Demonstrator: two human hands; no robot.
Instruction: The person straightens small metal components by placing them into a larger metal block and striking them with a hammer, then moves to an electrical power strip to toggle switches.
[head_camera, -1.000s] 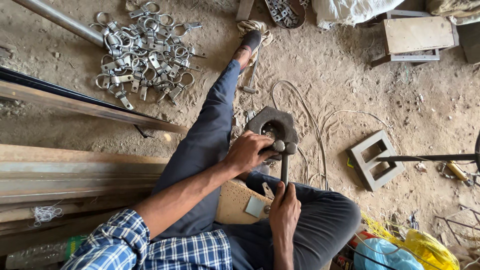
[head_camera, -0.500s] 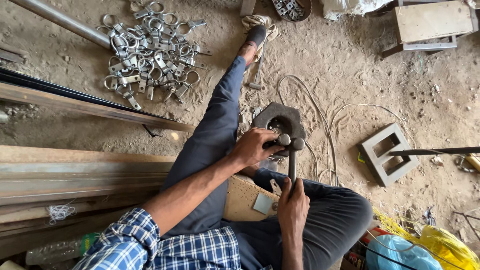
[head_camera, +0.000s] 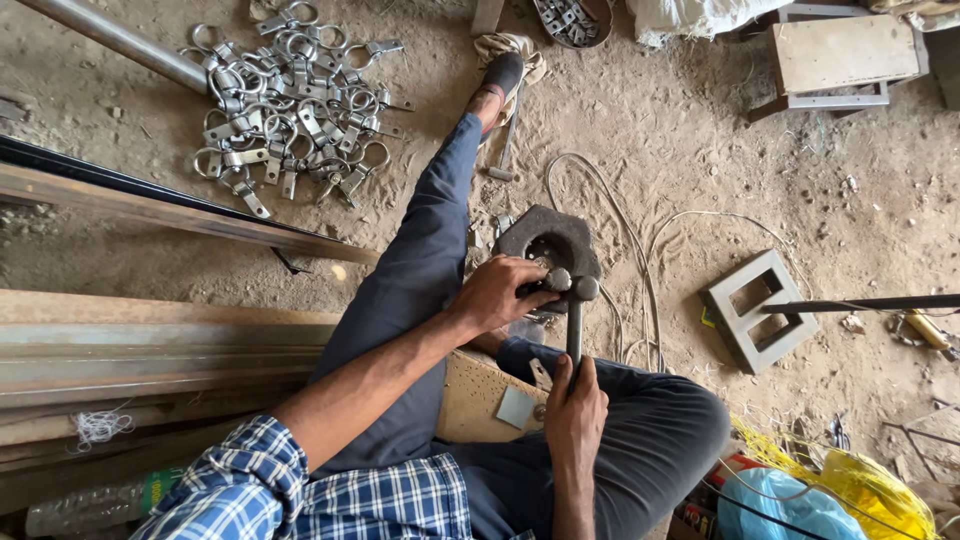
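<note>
A: Steel under both hands. The left hand (head_camera: 497, 293) reaches out from a checked sleeve, elbow bent, fingers curled down onto the dark metal block (head_camera: 548, 245) on the dirt between the legs.

B: And the right hand (head_camera: 575, 410)?

A: Pulled in close to the body, fist wrapped tight around the hammer (head_camera: 574, 318), whose head sits just beside the left fingertips on the block.

B: Any change from 0.5 s back?

A: Little. Both grips stay as they were. The pile of metal clamps (head_camera: 290, 100) lies well beyond the left hand.
</note>
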